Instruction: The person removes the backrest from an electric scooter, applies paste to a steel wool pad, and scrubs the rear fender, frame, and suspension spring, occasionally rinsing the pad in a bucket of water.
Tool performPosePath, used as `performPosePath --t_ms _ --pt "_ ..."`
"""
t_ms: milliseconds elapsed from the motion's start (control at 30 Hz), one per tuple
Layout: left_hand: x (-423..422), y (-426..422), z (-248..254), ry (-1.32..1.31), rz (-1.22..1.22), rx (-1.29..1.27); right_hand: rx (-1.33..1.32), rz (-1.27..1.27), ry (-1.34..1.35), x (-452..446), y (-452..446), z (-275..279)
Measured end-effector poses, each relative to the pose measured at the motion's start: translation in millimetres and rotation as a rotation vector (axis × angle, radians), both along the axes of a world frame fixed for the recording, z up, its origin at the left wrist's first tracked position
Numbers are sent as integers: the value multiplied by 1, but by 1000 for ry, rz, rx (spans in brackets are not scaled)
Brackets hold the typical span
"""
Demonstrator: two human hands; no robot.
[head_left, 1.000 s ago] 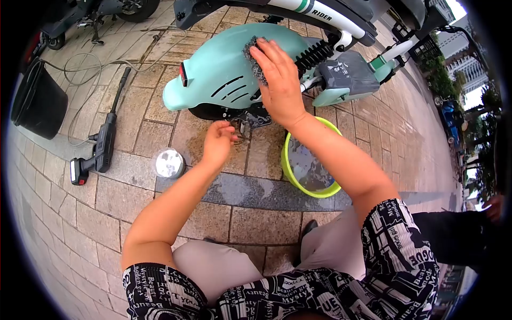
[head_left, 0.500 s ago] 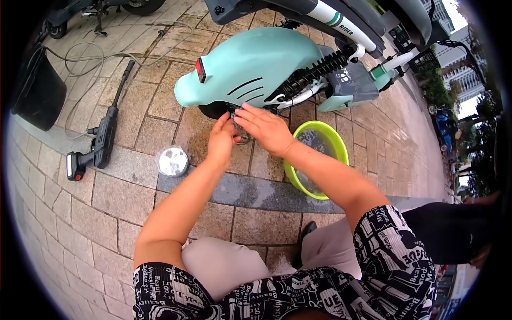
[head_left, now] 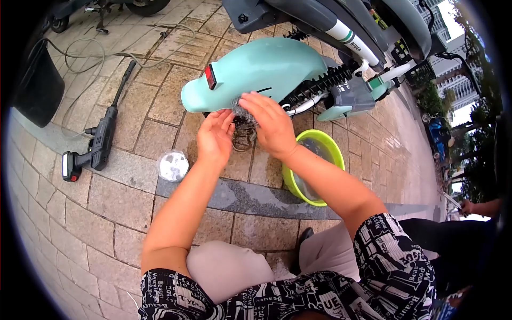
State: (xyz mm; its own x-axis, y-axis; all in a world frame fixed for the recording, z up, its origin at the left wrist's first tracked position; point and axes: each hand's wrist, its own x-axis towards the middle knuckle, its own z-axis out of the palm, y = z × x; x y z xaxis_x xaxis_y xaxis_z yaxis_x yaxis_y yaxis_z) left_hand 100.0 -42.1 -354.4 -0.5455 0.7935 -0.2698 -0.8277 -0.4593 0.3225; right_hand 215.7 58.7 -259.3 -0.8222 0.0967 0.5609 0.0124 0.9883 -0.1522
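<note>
Glossy mint fender — smooth, plastic-looking, rough stone paving, matt black bucket

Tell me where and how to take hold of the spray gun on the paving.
Best by the handle, the narrow part between body and battery, coming down from above. The spray gun lies flat, barrel pointing away, and the wider battery end should help stop slipping.
</note>
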Motion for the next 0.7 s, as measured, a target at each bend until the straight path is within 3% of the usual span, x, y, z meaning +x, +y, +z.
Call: performPosePath --t_ms 133,167,200,267,367,500,600,633,700 --pt "4 -3 16 8 -24 32 167 -299 372 -17 22 51" --pt "5 1 18 -8 -40 37 114 -355 347 -25 24 36" --pt "4 2 15 -5 -36 50 293 -393 231 -27 17 17" --pt "3 4 6 -57 -50 92 339 -51 37 -30 -3 -5" --pt "5 3 7 -53 -70 83 373 94 -41 -30 1 -5" --pt "9 1 19 -52 -57 14 367 -297 182 -48 18 54" --pt "8 6 9 -57 -45 5 384 -104 49 -71 0 41" --pt "10 7 2 -79 -41 0 506 -50 -21 -79 -5 34" --pt "11 5 8 -49 -37 6 451 -63 -74 -91 -9 43"
